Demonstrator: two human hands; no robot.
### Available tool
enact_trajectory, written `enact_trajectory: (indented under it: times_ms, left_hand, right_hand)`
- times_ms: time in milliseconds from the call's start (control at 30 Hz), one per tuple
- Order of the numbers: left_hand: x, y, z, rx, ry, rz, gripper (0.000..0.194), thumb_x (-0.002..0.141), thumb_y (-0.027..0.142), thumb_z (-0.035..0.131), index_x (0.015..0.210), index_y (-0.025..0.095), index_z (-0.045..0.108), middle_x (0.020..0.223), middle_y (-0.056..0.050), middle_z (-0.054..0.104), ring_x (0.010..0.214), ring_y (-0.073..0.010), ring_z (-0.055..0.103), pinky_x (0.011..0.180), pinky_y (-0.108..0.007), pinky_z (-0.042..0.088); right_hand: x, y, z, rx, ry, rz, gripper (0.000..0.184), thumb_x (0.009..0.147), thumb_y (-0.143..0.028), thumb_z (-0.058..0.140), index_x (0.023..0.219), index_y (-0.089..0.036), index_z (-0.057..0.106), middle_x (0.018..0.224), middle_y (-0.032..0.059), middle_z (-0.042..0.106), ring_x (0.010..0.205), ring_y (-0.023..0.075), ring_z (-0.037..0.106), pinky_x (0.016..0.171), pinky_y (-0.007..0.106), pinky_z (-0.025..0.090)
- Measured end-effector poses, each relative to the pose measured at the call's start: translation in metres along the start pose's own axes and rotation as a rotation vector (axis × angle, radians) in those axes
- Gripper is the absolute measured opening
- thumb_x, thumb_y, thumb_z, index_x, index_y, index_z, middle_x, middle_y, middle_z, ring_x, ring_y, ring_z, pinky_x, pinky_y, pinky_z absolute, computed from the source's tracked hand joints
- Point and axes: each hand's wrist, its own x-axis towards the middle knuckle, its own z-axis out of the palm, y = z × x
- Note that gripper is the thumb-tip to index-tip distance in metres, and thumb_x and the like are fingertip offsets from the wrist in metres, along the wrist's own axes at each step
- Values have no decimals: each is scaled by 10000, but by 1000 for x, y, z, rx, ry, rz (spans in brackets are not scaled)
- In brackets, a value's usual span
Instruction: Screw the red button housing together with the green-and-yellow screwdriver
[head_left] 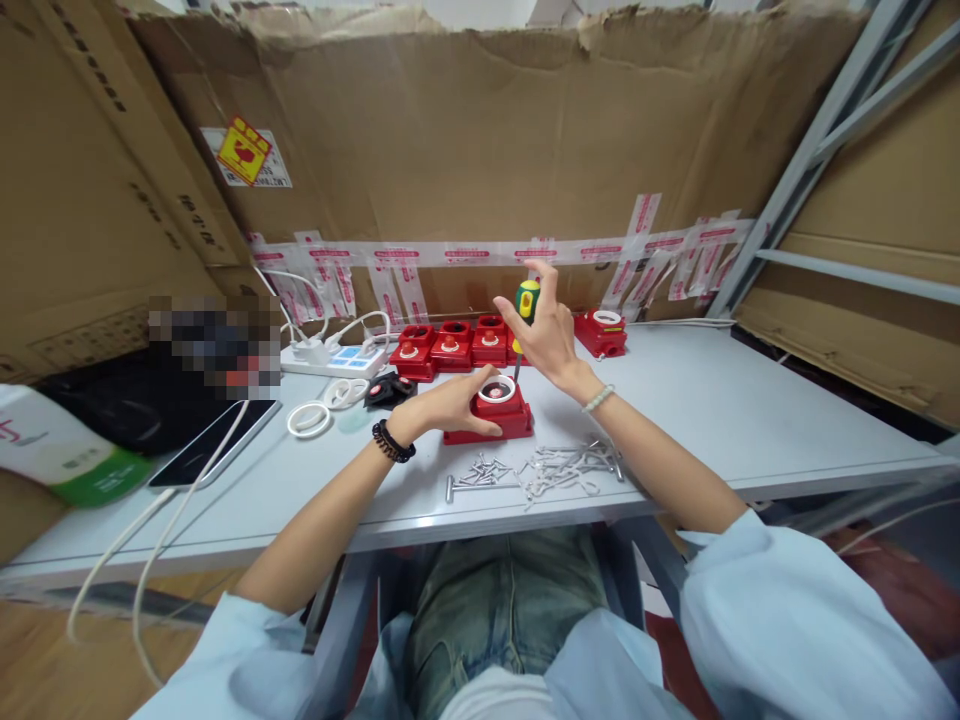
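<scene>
My left hand (457,402) grips a red box (491,425) from its left side and holds it on the table. A white ring (497,380) sits on top of the box around a dark round opening. My right hand (551,338) is loosely around a green and yellow screwdriver (528,302), thumb and index finger raised beside the handle. The screwdriver stands nearly upright, its shaft pointing down at the right rear corner of the box; the exact contact of the tip is hard to see. Loose screws (487,470) lie in front of the box.
Several red boxes with red buttons (450,350) line the back. Another red box (602,335) sits further right. Metal parts (570,468) are heaped near the front edge. White rings (308,420), a power strip (345,362), and a tablet (214,445) with cables occupy the left.
</scene>
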Motion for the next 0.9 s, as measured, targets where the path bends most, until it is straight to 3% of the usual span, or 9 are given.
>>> enact_trajectory:
  times_ms: [133, 300, 433, 500, 600, 700, 800, 900]
  left_hand:
    - [0, 1, 0, -16, 6, -4, 874, 707, 609, 690, 1399, 181, 369, 1378, -170, 556, 1176, -343, 595, 950, -398, 462]
    - [0, -2, 2, -34, 20, 12, 859, 708, 611, 685, 1401, 205, 378, 1380, -153, 560, 1172, -339, 596, 942, -400, 465]
    - [0, 0, 1, -28, 13, 12, 853, 708, 599, 687, 1402, 217, 372, 1373, -145, 567, 1172, -338, 599, 937, -397, 467]
    - [0, 1, 0, -17, 0, -2, 851, 707, 603, 686, 1393, 205, 377, 1366, -153, 570, 1160, -340, 604, 930, -394, 470]
    - [0, 2, 0, -6, -9, -14, 852, 710, 609, 684, 1380, 180, 383, 1372, -166, 560, 1161, -338, 601, 937, -383, 467]
    - [0, 2, -1, -11, -12, -12, 853, 710, 608, 686, 1376, 172, 381, 1353, -161, 575, 1148, -337, 608, 928, -379, 472]
    - [-1, 2, -2, -15, -17, -17, 864, 712, 614, 682, 1391, 187, 361, 1349, -151, 582, 1142, -337, 614, 919, -378, 478]
    - [0, 3, -3, -7, -27, -33, 893, 706, 622, 684, 1411, 197, 337, 1389, -157, 555, 1167, -345, 602, 930, -384, 473]
  right_hand:
    - [-1, -7, -3, -68, -95, -56, 385, 917, -467, 462, 1214, -231, 527, 769, 15, 632, 644, 185, 560, 672, 310, 428]
    - [-3, -10, -11, 152, -199, -42, 348, 923, -405, 463, 1233, -251, 507, 813, -2, 642, 674, 156, 593, 712, 277, 459]
    - [-1, -6, -8, 143, -149, -62, 400, 906, -401, 505, 1286, -276, 498, 952, 15, 668, 704, 161, 597, 771, 303, 475]
    - [-1, -4, -7, 80, -128, -68, 392, 903, -395, 502, 1277, -280, 512, 914, 10, 665, 681, 163, 579, 760, 306, 466]
    - [-1, -4, -11, 30, -173, -77, 414, 897, -315, 468, 1306, -257, 492, 775, -8, 638, 619, 163, 543, 724, 307, 453]
    - [0, -5, -19, 62, -259, -99, 478, 868, -228, 448, 1346, -250, 456, 786, -11, 645, 618, 160, 543, 706, 302, 451]
    - [2, -3, -20, 49, -261, -121, 420, 875, -260, 484, 1294, -261, 501, 840, -1, 659, 621, 156, 544, 696, 300, 445]
    - [4, 1, -14, -76, -175, -141, 371, 877, -364, 547, 1226, -239, 562, 785, 14, 650, 599, 169, 524, 683, 316, 425]
